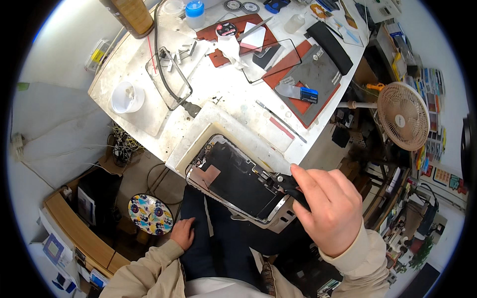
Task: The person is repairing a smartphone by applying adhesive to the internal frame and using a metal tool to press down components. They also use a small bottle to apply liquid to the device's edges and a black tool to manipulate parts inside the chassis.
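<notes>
Black-handled pliers (288, 184) are what I have in the right hand (328, 203), its fingers clamped around the grips. From my remote seat I see the tool's nose over the right end of the opened device (233, 174), among the small metal parts there. The device lies to the left of those fingers, just beside them, its dark inside facing up and its long side slanting from upper left to lower right. Whether a fingertip also brushes its rim I cannot tell; the pliers hide that spot.

Under the device is a cream stand (193, 149) at the near edge of the white bench (218, 84). The left hand (183, 234) lies well apart from all this, loose on the dark trousers (218, 248), fingers laid out and relaxed.

Beyond the stand I can make out a thin metal tool (281, 120) lying slantwise, and a small blue box (308, 95) on a grey mat (320, 69). To the left stand a white tub (124, 102) and, farther back, a brown bottle (130, 17). Off the bench, a round fan (403, 115) is on the right and a flowered stool (150, 214) on the left.
</notes>
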Available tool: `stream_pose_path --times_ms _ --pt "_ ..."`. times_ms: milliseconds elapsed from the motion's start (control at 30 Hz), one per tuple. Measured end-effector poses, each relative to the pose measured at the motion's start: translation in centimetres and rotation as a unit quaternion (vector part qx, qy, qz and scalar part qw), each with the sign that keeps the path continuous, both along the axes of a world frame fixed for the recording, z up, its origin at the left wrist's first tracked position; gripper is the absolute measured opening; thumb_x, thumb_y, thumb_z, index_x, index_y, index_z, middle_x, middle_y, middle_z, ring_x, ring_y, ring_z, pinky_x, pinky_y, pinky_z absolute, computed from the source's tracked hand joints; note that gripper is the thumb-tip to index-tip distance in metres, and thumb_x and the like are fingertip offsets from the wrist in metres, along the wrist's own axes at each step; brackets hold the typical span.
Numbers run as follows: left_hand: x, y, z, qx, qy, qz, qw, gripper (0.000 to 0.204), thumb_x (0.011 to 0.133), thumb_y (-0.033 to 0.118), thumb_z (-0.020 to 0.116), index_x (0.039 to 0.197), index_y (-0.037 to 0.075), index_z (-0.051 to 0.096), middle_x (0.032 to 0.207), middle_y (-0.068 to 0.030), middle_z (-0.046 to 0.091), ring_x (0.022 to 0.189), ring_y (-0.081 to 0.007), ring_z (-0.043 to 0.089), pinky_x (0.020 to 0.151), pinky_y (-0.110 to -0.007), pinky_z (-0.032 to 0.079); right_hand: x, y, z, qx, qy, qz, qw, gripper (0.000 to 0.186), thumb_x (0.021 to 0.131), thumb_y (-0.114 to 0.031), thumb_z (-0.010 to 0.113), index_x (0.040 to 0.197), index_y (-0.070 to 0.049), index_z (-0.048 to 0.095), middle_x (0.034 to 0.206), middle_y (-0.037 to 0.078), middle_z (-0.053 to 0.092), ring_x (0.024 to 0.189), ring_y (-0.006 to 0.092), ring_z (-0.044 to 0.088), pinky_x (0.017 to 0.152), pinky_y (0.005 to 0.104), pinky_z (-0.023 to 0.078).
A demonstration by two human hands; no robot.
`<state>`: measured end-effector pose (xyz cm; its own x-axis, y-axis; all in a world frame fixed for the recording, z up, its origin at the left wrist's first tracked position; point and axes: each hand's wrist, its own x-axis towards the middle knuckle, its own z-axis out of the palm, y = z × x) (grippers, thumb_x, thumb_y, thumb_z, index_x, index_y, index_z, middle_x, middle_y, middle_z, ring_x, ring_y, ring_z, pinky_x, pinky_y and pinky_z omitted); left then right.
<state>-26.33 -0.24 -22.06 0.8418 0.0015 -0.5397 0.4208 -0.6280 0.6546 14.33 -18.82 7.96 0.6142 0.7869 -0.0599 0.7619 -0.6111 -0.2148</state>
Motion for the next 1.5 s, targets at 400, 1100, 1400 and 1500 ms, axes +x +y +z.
stream_pose_path --times_ms 400,1100,1400,1500 --pt "0.0 -0.1 -0.3 0.006 -0.025 0.004 1.000 0.050 0.092 0.006 0.067 0.140 0.002 0.057 0.115 -0.0189 0.065 0.103 -0.0401 0.061 0.091 -0.050 0.050 0.7 0.2 0.1 0.007 -0.004 0.008 1.000 0.048 0.068 -0.002 0.079 0.117 -0.004 0.077 0.097 0.003 0.067 0.084 0.0213 0.064 0.073 0.0348 0.055" --pt "0.3 -0.2 0.1 0.007 -0.022 0.003 1.000 0.048 0.093 0.005 0.066 0.140 0.001 0.058 0.117 -0.0197 0.066 0.104 -0.0406 0.061 0.092 -0.050 0.050 1.1 -0.1 0.0 0.008 0.005 0.015 1.000 0.059 0.062 -0.005 0.085 0.120 -0.004 0.076 0.102 0.003 0.067 0.088 0.0219 0.064 0.076 0.0357 0.054" --pt "0.4 -0.3 0.2 0.006 -0.019 0.006 1.000 0.048 0.092 0.005 0.066 0.140 0.001 0.058 0.115 -0.0191 0.065 0.103 -0.0397 0.061 0.092 -0.050 0.050 1.2 -0.1 0.1 0.008 0.005 0.015 1.000 0.059 0.062 -0.004 0.085 0.120 -0.004 0.076 0.102 0.002 0.067 0.087 0.0217 0.064 0.076 0.0357 0.054" --pt "0.3 -0.3 0.1 0.007 -0.018 0.003 1.000 0.048 0.092 0.006 0.066 0.140 0.002 0.059 0.115 -0.0189 0.065 0.104 -0.0397 0.061 0.092 -0.050 0.050 1.2 -0.1 0.0 0.011 0.002 0.015 1.000 0.059 0.062 -0.004 0.085 0.120 -0.004 0.076 0.102 0.002 0.067 0.087 0.0217 0.064 0.076 0.0358 0.054"
